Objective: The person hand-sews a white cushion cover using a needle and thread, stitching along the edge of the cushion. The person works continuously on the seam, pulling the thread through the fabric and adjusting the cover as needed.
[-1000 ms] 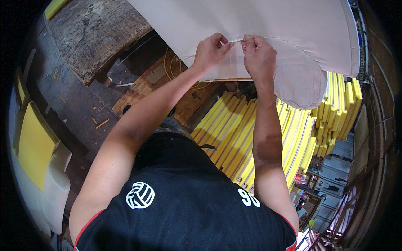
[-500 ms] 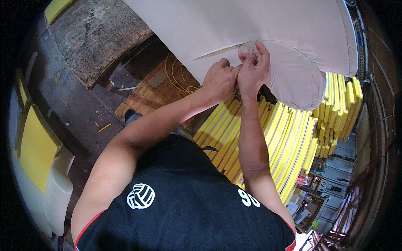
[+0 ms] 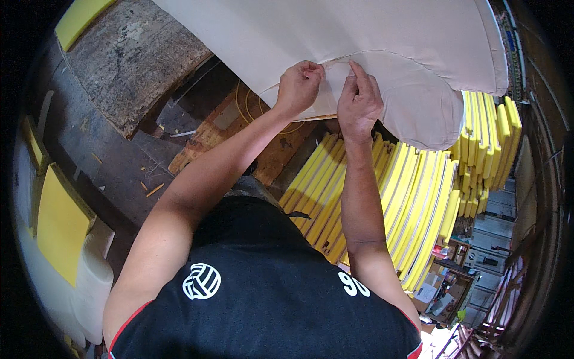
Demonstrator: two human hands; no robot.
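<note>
A large pale beige fabric-covered panel [image 3: 412, 24] fills the top of the view, with a curved seam line and a rounded section [image 3: 421, 113] at its lower right. My left hand [image 3: 298, 90] is closed in a pinch on the seam; what its fingertips hold is too small to name, though a faint thread-like line runs from them rightward. My right hand [image 3: 360, 102] lies just right of it, index finger stretched toward that line and apart from the thumb, other fingers loosely bent, with nothing clearly visible in them.
Stacked yellow padded panels [image 3: 418, 203] stand below the fabric. A worn board [image 3: 125, 72] with a yellow piece [image 3: 84, 18] is at upper left. Yellow and white padded pieces [image 3: 60, 221] are at far left. A wooden board [image 3: 209, 140] with a coiled yellow cord lies lower down.
A second ago both hands pinched apart along the seam; then they came together lower down. Now my left hand is back up and leftward, and my right index finger has swung left.
</note>
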